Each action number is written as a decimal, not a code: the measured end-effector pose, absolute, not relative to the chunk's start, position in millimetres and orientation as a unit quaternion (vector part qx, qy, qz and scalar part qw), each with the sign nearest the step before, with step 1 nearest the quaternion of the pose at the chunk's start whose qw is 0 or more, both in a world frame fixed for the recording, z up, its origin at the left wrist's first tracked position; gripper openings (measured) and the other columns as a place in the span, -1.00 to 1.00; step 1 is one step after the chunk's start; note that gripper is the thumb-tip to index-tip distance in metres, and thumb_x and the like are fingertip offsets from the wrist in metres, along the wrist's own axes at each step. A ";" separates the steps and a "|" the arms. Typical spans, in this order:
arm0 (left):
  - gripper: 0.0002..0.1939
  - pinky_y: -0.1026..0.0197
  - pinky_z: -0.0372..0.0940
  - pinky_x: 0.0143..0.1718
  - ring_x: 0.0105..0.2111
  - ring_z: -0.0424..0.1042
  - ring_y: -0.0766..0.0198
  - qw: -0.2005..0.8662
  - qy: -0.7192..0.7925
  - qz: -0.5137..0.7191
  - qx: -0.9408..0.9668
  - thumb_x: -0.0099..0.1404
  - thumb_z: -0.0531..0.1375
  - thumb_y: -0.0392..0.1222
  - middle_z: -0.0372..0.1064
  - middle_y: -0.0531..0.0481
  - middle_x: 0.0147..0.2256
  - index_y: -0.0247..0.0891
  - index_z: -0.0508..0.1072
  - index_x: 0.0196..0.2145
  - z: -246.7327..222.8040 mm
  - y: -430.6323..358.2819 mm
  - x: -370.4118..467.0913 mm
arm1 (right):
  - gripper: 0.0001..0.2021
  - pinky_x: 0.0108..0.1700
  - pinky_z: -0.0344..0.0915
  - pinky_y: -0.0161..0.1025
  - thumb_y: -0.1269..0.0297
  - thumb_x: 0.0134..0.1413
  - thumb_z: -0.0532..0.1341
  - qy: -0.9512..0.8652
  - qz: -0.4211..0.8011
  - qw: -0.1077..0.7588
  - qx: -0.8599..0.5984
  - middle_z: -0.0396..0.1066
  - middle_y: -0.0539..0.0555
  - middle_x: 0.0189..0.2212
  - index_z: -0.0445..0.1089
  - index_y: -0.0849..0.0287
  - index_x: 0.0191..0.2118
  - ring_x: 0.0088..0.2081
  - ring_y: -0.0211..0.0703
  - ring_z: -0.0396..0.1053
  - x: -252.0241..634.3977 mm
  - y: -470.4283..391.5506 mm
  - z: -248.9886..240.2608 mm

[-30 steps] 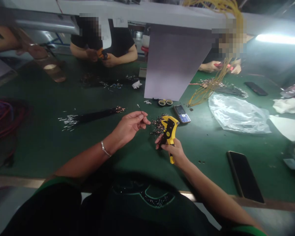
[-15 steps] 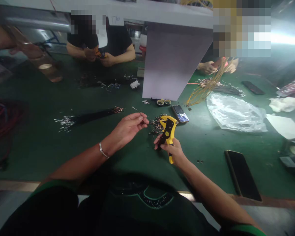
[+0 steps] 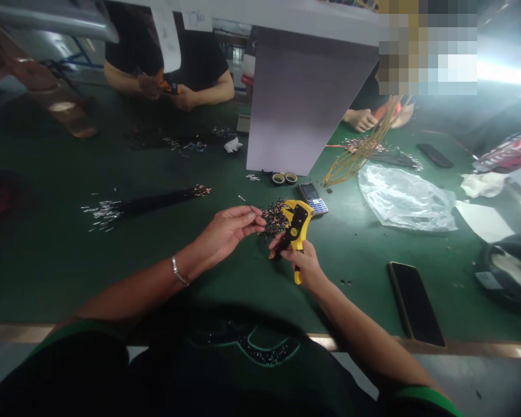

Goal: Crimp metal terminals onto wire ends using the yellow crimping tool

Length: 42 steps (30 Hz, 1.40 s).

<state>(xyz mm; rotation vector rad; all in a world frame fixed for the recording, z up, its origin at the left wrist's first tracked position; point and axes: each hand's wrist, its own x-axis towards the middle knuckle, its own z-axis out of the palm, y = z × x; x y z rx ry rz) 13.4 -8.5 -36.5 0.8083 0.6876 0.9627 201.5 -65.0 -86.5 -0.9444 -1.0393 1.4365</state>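
Wire stripper (image 3: 301, 223) fills the curled right hand (image 3: 307, 265); left hand (image 3: 231, 229) pinches a wire (image 3: 245, 201); plastic bag (image 3: 406, 200) lies beyond.

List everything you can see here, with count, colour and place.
Smaller or blurred things left out.
table: 1, green, across the view
wire piece: 1, dark, silvery tip, centre
hand tool: 1, yellow and black, right of centre
short pieces: uncountable pile, black and copper, beside hand tool
wire bundle: 1, black, left
panel: 1, greyish, top centre
tape rolls: 2, dark, at panel's foot
keypad phone: 1, dark, blue keys, beyond hand tool
smartphone: 1, black, lower right
plastic bag: 1, clear, right
paper sheet: 1, white, right
hanging wires: several, yellow, upper right
co-workers: at least 2, dark tops, far side
bracelet: 1, silver, lower left
left grip: 1, bare, pinching wire piece
right grip: 1, bare, around hand tool
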 end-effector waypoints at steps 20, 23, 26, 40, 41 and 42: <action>-0.90 0.11 0.32 -0.04 -0.28 0.47 0.25 0.762 0.323 0.447 0.340 0.16 0.27 -0.35 0.48 -0.09 -0.34 -0.39 0.56 -0.33 -35.2 -13.5 17.9 | -0.75 -0.27 0.33 -0.09 0.32 -0.16 0.27 -0.466 0.589 0.524 -0.402 0.45 0.08 -0.35 0.34 0.17 -0.25 -0.40 -0.10 0.40 202.3 -66.5 -89.7; -0.90 0.11 0.31 -0.03 -0.29 0.47 0.25 0.768 0.321 0.439 0.338 0.16 0.27 -0.35 0.48 -0.10 -0.34 -0.39 0.57 -0.32 -34.5 -15.3 18.7 | -0.75 -0.26 0.34 -0.09 0.32 -0.16 0.28 -0.473 0.582 0.519 -0.410 0.45 0.08 -0.34 0.34 0.18 -0.25 -0.39 -0.11 0.40 202.8 -66.9 -90.7; -0.90 0.09 0.31 -0.02 -0.28 0.48 0.23 0.773 0.322 0.434 0.332 0.15 0.28 -0.36 0.49 -0.10 -0.32 -0.39 0.57 -0.33 -33.9 -17.7 19.4 | -0.73 -0.26 0.34 -0.10 0.33 -0.18 0.28 -0.468 0.580 0.521 -0.416 0.46 0.07 -0.34 0.34 0.17 -0.24 -0.39 -0.11 0.40 203.2 -67.2 -90.2; -0.91 0.05 0.29 -0.01 -0.28 0.47 0.23 0.785 0.312 0.426 0.324 0.17 0.27 -0.35 0.49 -0.13 -0.36 -0.40 0.55 -0.33 -30.9 -22.6 21.4 | -0.75 -0.28 0.36 -0.11 0.28 -0.16 0.31 -0.473 0.571 0.510 -0.437 0.41 0.04 -0.39 0.34 0.17 -0.28 -0.42 -0.13 0.38 203.3 -68.5 -90.0; -0.91 0.04 0.29 -0.01 -0.28 0.47 0.23 0.785 0.312 0.426 0.324 0.17 0.27 -0.35 0.48 -0.13 -0.36 -0.40 0.55 -0.34 -30.2 -22.7 21.4 | -0.75 -0.29 0.36 -0.11 0.29 -0.16 0.31 -0.475 0.569 0.510 -0.436 0.40 0.04 -0.40 0.34 0.17 -0.27 -0.42 -0.14 0.38 203.4 -68.5 -90.3; -0.92 0.05 0.29 -0.01 -0.28 0.47 0.23 0.785 0.313 0.425 0.324 0.17 0.27 -0.35 0.48 -0.12 -0.36 -0.40 0.55 -0.34 -29.5 -22.9 21.4 | -0.75 -0.29 0.36 -0.12 0.30 -0.15 0.31 -0.476 0.568 0.510 -0.436 0.40 0.04 -0.40 0.34 0.17 -0.27 -0.43 -0.15 0.38 203.6 -68.6 -90.3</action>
